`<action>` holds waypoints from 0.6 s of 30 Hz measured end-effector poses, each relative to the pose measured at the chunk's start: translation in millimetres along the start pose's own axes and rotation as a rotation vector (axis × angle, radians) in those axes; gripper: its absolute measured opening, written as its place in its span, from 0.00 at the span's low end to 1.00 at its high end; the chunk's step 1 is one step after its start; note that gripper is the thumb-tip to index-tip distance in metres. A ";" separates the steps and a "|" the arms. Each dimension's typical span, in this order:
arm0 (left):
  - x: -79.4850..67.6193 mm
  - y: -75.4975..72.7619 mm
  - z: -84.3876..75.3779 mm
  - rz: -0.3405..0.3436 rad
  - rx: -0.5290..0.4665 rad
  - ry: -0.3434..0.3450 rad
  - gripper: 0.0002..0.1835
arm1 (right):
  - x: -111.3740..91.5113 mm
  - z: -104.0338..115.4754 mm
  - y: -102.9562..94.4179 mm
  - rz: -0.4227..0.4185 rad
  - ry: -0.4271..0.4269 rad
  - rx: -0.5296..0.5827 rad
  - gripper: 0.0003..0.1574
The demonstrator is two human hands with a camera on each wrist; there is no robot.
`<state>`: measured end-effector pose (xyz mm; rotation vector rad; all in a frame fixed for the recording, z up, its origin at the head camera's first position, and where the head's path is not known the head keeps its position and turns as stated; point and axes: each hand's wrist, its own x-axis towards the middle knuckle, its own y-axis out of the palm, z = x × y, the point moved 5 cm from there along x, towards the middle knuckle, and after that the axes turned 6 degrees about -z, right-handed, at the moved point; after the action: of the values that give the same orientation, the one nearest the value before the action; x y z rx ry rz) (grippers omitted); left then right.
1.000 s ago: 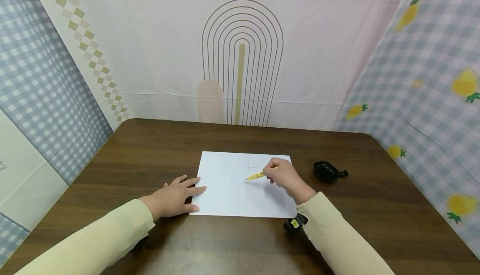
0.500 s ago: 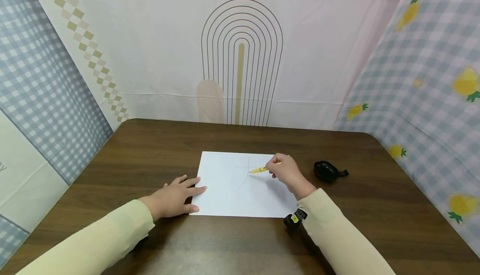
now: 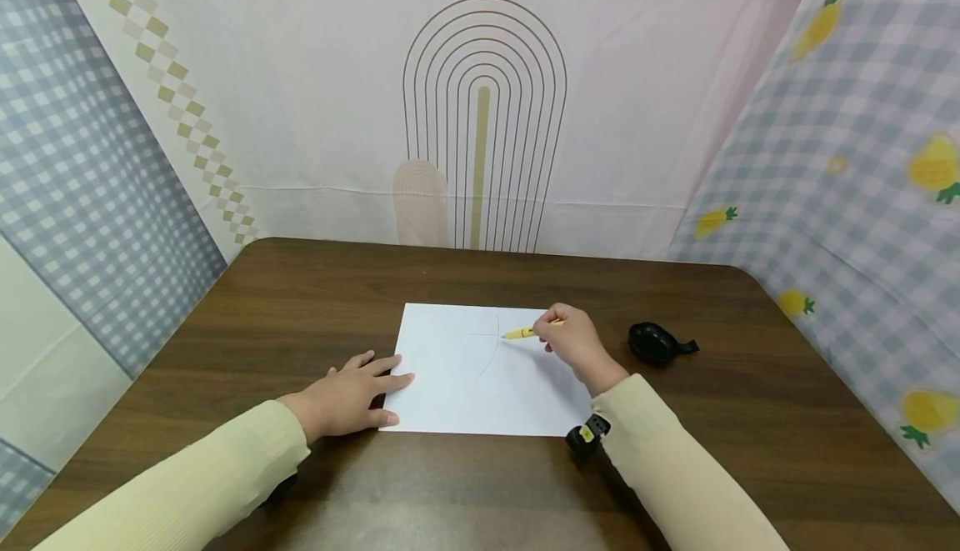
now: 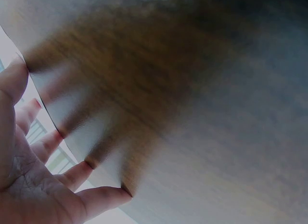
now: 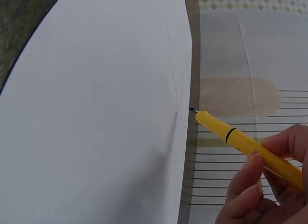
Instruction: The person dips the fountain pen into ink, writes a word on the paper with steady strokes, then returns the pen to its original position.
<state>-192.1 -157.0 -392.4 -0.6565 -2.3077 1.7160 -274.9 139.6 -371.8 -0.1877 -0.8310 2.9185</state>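
A white sheet of paper (image 3: 442, 393) lies on the brown table, bearing a thin curved line crossed by a short horizontal one near its top. My left hand (image 3: 345, 397) rests flat with fingers spread, some fingertips on the sheet's left edge; in the left wrist view the spread fingers (image 4: 108, 199) touch the wood. Between thumb and fingers my right hand (image 3: 576, 343) pinches a yellow fountain pen (image 5: 240, 139) over the upper right of the paper. In the right wrist view the nib appears slightly raised, apart from the lines and its shadow.
A small black pan-shaped dish (image 3: 652, 343) with a short handle sits right of the paper. Around the dark wooden table (image 3: 480, 484) hang patterned cloths (image 3: 315, 101) at the back and sides. A black wrist device (image 3: 587, 437) is under the right cuff.
My right hand has moved the pen upward from the lower part of the curve towards the crossing, darkening or lengthening the curve. The left hand and paper have stayed put.
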 end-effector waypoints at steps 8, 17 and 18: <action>0.1 0.0 -0.3 0.001 -0.004 -0.001 0.33 | 1.3 -0.1 1.7 -0.008 0.016 0.002 0.04; 0.8 0.2 0.5 -0.003 0.001 0.003 0.33 | 3.7 0.1 3.6 -0.011 0.017 -0.006 0.04; 0.9 0.2 0.5 -0.003 0.002 0.003 0.33 | 3.8 0.1 3.7 -0.010 0.017 -0.007 0.04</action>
<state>-193.0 -157.0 -392.9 -0.6552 -2.3037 1.7140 -278.9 136.9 -373.9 -0.2074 -0.8376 2.9009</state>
